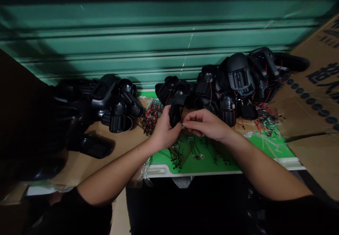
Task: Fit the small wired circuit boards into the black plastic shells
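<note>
The black, curved plastic housing [177, 112] is in my left hand [166, 131], its thumb and fingers closed around it, above the bright green board [259, 143]. Just beside its lower edge, my right hand [208, 124] pinches a tiny pale part [182, 126] between thumb and forefinger. Below lie small circuit pieces with thin dark wires [190, 138]; left, a red-and-black wire heap [153, 115]; behind, piled glossy black housings [239, 74].

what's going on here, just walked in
A person's left hand holds a black casing. The right hand pinches a small part close beside it; whether the two touch is too small to tell. Wires lie on the green board below the hands, and more casings are heaped on the left and right.
</note>
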{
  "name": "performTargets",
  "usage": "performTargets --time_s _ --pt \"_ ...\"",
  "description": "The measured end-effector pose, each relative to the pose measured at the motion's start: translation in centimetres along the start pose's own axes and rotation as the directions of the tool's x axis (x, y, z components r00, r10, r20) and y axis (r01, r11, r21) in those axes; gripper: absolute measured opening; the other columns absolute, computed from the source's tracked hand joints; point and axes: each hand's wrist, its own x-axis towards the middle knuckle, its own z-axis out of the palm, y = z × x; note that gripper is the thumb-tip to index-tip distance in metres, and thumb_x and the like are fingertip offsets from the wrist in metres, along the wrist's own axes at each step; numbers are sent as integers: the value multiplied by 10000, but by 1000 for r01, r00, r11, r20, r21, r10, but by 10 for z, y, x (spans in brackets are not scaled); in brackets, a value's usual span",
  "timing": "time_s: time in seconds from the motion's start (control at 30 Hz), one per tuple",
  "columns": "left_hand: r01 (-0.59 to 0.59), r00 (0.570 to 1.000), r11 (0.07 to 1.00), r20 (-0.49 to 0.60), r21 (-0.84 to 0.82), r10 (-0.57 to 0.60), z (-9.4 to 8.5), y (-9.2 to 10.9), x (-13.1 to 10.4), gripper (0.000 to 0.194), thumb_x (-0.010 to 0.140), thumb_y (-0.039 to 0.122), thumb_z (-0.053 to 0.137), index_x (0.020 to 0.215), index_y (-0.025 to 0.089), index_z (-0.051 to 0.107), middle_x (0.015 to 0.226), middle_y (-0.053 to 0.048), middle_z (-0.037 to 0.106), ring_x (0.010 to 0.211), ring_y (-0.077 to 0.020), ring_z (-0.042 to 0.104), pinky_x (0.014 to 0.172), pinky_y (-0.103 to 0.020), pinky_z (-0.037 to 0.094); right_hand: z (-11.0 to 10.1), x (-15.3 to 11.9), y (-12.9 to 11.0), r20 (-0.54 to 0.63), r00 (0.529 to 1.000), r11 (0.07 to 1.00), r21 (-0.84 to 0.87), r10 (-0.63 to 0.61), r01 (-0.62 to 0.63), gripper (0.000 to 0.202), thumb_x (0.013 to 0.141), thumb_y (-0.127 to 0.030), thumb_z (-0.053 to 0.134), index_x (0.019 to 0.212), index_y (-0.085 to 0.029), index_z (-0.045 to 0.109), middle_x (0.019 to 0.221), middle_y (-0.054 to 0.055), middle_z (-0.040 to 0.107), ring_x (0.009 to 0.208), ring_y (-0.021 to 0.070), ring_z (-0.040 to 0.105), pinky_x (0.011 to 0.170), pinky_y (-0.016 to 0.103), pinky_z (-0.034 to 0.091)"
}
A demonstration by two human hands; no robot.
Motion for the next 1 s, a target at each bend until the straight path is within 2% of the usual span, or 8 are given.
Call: performTargets --time_s 0.13,0.23,0.27,0.33,0.4,0.47,0.67,1.0 --pt "21 1000 998 1 -59 -21 0 3 1 446 842 165 687 1256 175 524 1017 -27 630 916 -182 586 861 -324 486 2 -2 -1 -7 998 998 -12 -68 68 365 863 -513 797 844 -170 673 582 -64 533 469 70 417 435 220 277" --pt "91 996 976 -5 -196 -93 1 10 3 408 821 205 727 1191 177 557 997 -17 628 920 -180 607 832 -310 511 4 -4 1 -122 964 970 -91 -234 224 292 944 -461 737 895 -184 663 647 -42 571 522 90 478 478 233 350" --pt "141 990 952 19 -270 -141 1 13 3 406 816 228 741 1175 183 555 963 -5 626 869 -173 619 783 -305 526 5 -4 2 -182 930 942 -167 -321 292 248 971 -424 711 914 -188 664 700 -23 609 563 103 523 508 242 390" --pt "262 965 871 114 -416 -235 3 19 3 442 805 274 771 1166 203 527 879 22 624 728 -161 634 660 -302 550 5 -3 6 -263 816 831 -388 -515 399 154 1001 -337 675 940 -196 673 795 11 657 658 129 592 581 266 454" --pt "346 938 791 212 -504 -275 4 23 2 482 789 296 801 1154 218 496 807 42 631 633 -165 647 572 -308 567 5 -2 9 -252 698 681 -584 -670 442 85 1003 -260 666 945 -200 684 826 18 655 703 141 606 622 281 474" --pt "371 927 756 252 -538 -276 4 26 1 489 775 285 819 1128 219 488 767 44 646 619 -176 673 549 -311 586 6 0 12 -202 640 582 -668 -741 463 58 1004 -212 655 957 -201 687 822 11 637 682 131 589 604 274 463" --pt "355 932 739 274 -572 -236 4 29 0 422 794 237 791 1089 205 490 684 52 666 564 -160 671 539 -294 593 8 2 14 -151 586 491 -727 -796 480 49 1007 -170 652 990 -204 682 830 8 636 683 131 592 593 273 463" --pt "352 933 730 285 -586 -222 3 28 0 376 792 220 741 1086 200 507 666 36 690 551 -168 678 531 -287 588 8 2 16 -128 565 452 -751 -815 482 57 1002 -163 656 1007 -215 678 830 8 642 686 142 597 603 288 480"
